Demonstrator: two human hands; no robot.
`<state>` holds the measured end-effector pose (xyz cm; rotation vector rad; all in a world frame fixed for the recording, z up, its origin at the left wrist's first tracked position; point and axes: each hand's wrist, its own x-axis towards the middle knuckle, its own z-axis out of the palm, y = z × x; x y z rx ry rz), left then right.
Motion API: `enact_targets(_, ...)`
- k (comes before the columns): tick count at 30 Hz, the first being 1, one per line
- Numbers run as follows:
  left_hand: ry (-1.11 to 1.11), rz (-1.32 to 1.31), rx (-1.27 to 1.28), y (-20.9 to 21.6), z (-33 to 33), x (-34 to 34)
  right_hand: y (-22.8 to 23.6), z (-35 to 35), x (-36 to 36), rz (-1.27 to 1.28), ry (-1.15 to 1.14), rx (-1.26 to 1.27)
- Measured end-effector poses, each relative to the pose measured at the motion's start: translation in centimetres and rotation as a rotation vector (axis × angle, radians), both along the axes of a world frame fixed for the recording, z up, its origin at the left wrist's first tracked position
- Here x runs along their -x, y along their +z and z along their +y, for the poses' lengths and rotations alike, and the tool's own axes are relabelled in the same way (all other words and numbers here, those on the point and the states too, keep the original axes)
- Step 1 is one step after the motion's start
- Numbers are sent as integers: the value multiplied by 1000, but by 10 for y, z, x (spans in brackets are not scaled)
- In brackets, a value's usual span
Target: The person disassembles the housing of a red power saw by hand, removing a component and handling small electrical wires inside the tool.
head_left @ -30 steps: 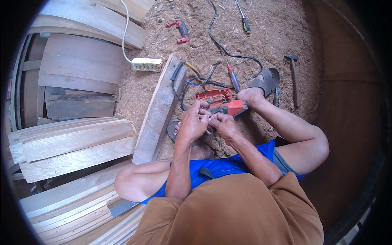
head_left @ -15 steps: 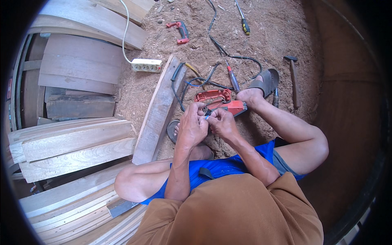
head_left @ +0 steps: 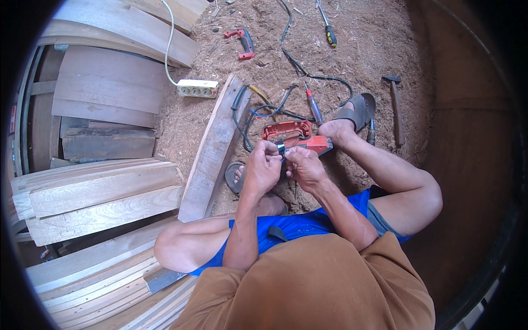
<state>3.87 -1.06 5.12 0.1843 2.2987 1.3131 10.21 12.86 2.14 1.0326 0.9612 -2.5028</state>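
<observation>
Mid-fiddle: left hand [head_left: 263, 168] and right hand [head_left: 304, 166] together, pinching a small black part [head_left: 280, 148] over the red power tool [head_left: 294, 137]; steadying next, likely.

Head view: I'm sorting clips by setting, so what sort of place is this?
Probably a rough woodworking site on a sawdust-covered floor. Sawn planks are stacked at the left, and a hammer and screwdriver lie about the red power tool.

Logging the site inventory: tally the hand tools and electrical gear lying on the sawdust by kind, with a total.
Screwdrivers: 2, yellow-black handle, red handle
Hammer: 1
Red power tools: 2, one by the hands, one farther off
White power strip: 1
Total: 6
</observation>
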Motion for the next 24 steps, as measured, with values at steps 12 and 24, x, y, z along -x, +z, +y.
enact_targets(12, 339, -595, -514, -23, 5, 20, -1, 0, -4, 56, 53, -57)
enact_targets(24, 140, -383, -581, -12, -23, 18, 7, -1, 1, -8, 120, -187)
